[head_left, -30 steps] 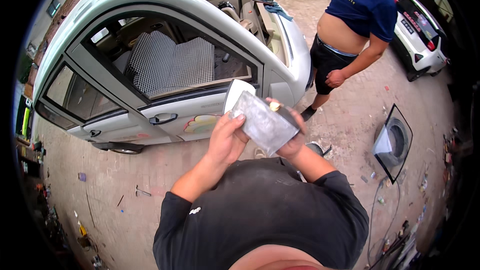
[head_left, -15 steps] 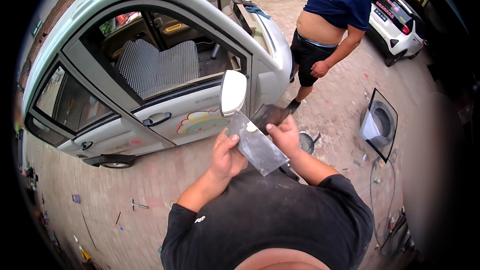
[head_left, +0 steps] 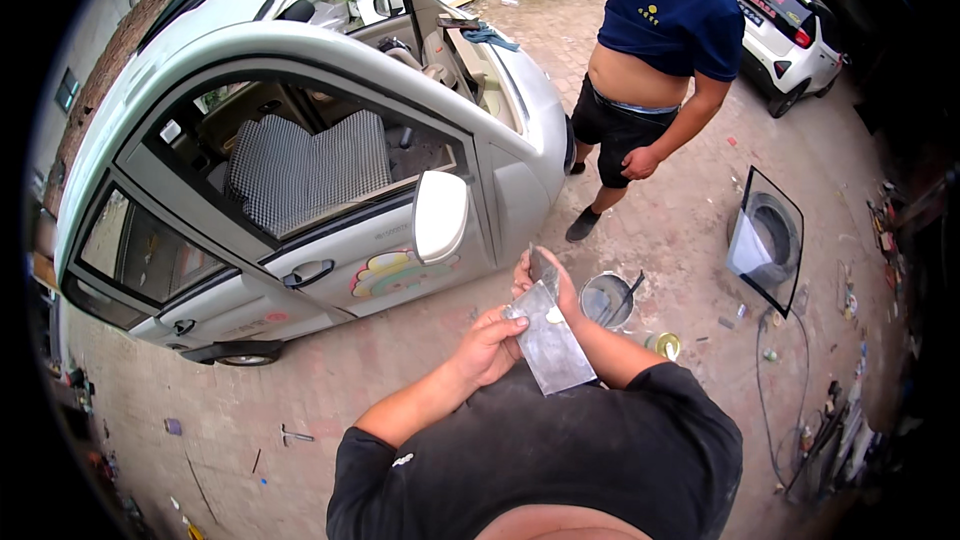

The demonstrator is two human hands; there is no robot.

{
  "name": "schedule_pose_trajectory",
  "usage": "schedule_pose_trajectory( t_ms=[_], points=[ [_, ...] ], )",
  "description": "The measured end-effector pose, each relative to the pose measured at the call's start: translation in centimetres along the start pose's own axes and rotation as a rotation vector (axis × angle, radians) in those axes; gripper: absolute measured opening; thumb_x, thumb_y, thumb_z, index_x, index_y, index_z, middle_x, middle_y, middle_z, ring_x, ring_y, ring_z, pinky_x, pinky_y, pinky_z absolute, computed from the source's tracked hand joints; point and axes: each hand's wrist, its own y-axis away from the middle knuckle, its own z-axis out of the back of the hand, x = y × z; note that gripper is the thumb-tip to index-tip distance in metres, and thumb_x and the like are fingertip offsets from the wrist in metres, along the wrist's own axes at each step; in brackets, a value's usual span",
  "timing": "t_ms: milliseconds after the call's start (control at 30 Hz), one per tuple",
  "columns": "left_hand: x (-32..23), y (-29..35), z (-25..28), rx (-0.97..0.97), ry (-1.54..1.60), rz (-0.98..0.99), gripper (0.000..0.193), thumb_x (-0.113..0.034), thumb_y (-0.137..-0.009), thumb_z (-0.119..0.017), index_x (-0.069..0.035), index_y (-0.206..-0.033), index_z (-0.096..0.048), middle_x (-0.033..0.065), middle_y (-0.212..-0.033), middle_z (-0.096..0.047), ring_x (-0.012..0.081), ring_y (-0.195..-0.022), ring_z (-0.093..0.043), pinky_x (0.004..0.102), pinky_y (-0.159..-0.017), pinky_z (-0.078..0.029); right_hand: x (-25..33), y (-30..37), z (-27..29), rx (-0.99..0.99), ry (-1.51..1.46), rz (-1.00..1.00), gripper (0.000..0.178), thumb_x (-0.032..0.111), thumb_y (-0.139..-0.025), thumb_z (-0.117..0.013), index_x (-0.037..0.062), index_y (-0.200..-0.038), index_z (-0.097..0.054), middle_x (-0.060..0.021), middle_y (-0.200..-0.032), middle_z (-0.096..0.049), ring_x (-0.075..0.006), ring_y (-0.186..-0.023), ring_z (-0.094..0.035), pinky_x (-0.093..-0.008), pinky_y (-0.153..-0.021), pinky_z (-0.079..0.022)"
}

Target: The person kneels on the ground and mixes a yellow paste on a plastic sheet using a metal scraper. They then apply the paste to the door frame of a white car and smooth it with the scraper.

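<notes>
I hold a flat grey metal plate point(head_left: 550, 348) in front of my chest. My left hand point(head_left: 490, 345) grips its left edge with fingers curled over it. My right hand point(head_left: 548, 280) is closed on its upper end, together with a thin dark tool that sticks up beside the thumb. The plate tilts down toward my black shirt. Just beyond my hands is the white side mirror point(head_left: 440, 215) of a small light-coloured car point(head_left: 300, 140), whose window is open on a checkered seat cover point(head_left: 305, 165).
A person in a blue shirt and black shorts point(head_left: 655, 60) stands past the car's front. A metal bucket point(head_left: 607, 300) and a can point(head_left: 662, 344) sit on the paved ground by my right arm. A framed pane point(head_left: 765, 240) leans at right; a white car point(head_left: 790, 15) behind.
The view has shifted so the car and mirror sit lower and closer. My hands have lowered the plate toward my chest, now tilted more steeply. The bucket has come into view.
</notes>
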Motion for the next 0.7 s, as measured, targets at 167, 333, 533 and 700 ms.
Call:
schedule_pose_trajectory(
  t_ms=[167,333,533,700],
  points=[
    [-1.4,-3.6,-1.8,0.008,-0.041,-0.083,0.032,-0.008,-0.093,-0.056,0.004,-0.122,-0.054,0.0144,-0.116,-0.065,0.0259,-0.106,-0.065,0.0416,-0.098,-0.050,-1.3,-0.7,4.7,-0.043,-0.117,-0.090,0.012,0.014,-0.099,-0.051,0.0051,-0.107,-0.053,-0.0022,-0.090,-0.060,-0.0120,-0.082,-0.061,-0.0256,-0.074,-0.051],
    [-2.8,-9.8,-2.3,-0.092,-0.133,-0.199,0.037,-0.017,-0.099,-0.045,0.003,-0.130,-0.049,0.0155,-0.124,-0.062,0.0287,-0.115,-0.062,0.0460,-0.101,-0.048,0.3,-0.9,14.4,-0.265,-0.165,-0.098,0.021,0.021,-0.100,-0.051,0.0037,-0.110,-0.057,-0.0051,-0.103,-0.064,-0.0170,-0.098,-0.062,-0.0331,-0.088,-0.051],
    [-4.4,-17.1,-4.1,-0.091,-0.198,-0.292,0.038,-0.024,-0.102,-0.038,0.001,-0.127,-0.052,0.0154,-0.124,-0.062,0.0283,-0.113,-0.060,0.0450,-0.096,-0.049,4.9,0.1,17.6,-0.570,0.008,0.037,0.020,0.019,-0.098,-0.057,0.0035,-0.110,-0.056,-0.0052,-0.104,-0.063,-0.0173,-0.099,-0.062,-0.0352,-0.092,-0.048],
    [-4.6,-20.9,-5.0,-0.106,-0.204,-0.335,0.038,-0.025,-0.103,-0.037,0.000,-0.127,-0.051,0.0150,-0.125,-0.061,0.0283,-0.115,-0.058,0.0456,-0.096,-0.049,8.4,0.1,17.0,-0.445,-0.090,0.087,0.019,0.010,-0.098,-0.056,0.0029,-0.114,-0.051,-0.0077,-0.110,-0.063,-0.0164,-0.100,-0.062,-0.0343,-0.090,-0.050]
  ],
)
